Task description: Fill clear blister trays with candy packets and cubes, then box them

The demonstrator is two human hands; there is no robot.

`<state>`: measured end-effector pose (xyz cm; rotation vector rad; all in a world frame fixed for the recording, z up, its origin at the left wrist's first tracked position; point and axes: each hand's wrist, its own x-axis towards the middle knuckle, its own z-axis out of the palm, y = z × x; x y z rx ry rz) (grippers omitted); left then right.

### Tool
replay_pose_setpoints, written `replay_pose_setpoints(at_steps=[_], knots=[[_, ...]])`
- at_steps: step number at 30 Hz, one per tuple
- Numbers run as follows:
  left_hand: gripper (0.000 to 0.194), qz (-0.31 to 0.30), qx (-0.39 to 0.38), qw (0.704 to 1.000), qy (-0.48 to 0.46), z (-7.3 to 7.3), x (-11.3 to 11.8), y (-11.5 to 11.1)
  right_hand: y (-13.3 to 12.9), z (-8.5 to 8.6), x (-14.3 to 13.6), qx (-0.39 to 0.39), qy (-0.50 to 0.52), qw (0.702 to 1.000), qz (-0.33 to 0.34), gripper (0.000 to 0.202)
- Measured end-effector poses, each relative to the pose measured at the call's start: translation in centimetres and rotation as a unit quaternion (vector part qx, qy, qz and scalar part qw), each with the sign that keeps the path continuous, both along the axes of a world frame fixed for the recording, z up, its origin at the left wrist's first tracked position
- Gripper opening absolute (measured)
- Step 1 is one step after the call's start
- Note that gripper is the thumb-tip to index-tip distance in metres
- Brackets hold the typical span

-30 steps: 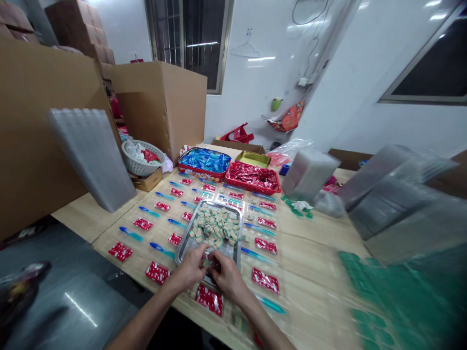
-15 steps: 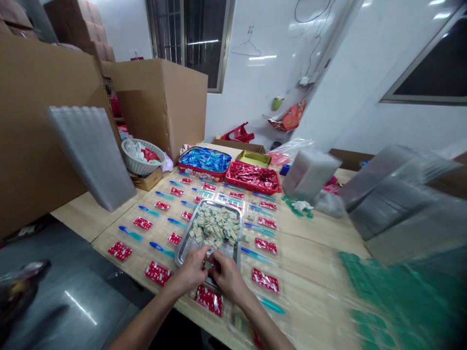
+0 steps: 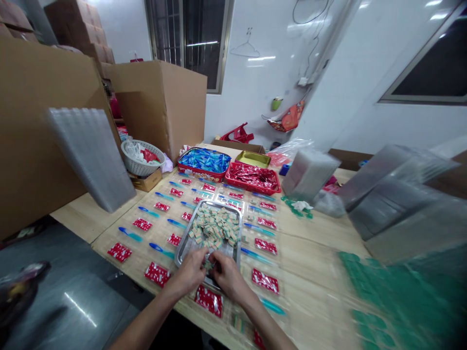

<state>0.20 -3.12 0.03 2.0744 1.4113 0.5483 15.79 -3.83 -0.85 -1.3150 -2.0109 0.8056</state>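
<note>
Small beige-and-green pieces (image 3: 215,224) lie heaped in a metal tray (image 3: 239,253). Over the tray's near end, my left hand (image 3: 193,268) and my right hand (image 3: 225,272) are close together, fingers curled. Between their fingertips some small pale pieces show, too small to tell apart. Around the tray, clear plastic packs hold red patterned packets (image 3: 265,280) and blue brush-like items (image 3: 160,250). One red packet (image 3: 208,300) lies just below my hands, by the table's near edge.
Behind the tray stand a tin of blue items (image 3: 205,163), a red basket of red packets (image 3: 253,177) and a gold tray (image 3: 253,159). Clear plastic stacks (image 3: 93,158) rise at left and right. Green sheets (image 3: 401,291) lie at right; cardboard boxes (image 3: 182,102) stand behind.
My hands have shifted very slightly over the tray's near end, still close together. The things on the table look the same.
</note>
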Motion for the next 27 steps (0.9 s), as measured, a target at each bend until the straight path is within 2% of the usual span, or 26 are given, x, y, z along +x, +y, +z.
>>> replay_pose_setpoints(at_steps=[5,16,23,27], knots=[[0.039,-0.012,0.009,1.0,-0.019,0.2,0.2,-0.1,0.1,0.1,-0.1,-0.007,0.004,1.0,-0.001,0.022],[0.035,-0.011,-0.027,0.998,-0.064,-0.1,0.4,-0.1,-0.2,0.1,0.1,-0.016,0.001,1.0,-0.005,0.023],[0.034,-0.03,-0.028,0.995,-0.089,0.2,0.5,0.0,-0.4,0.8,0.2,-0.024,0.015,1.0,0.009,0.023],[0.047,-0.025,-0.026,0.995,-0.09,0.1,0.5,0.1,-0.4,1.5,0.5,-0.011,0.011,1.0,0.025,0.026]])
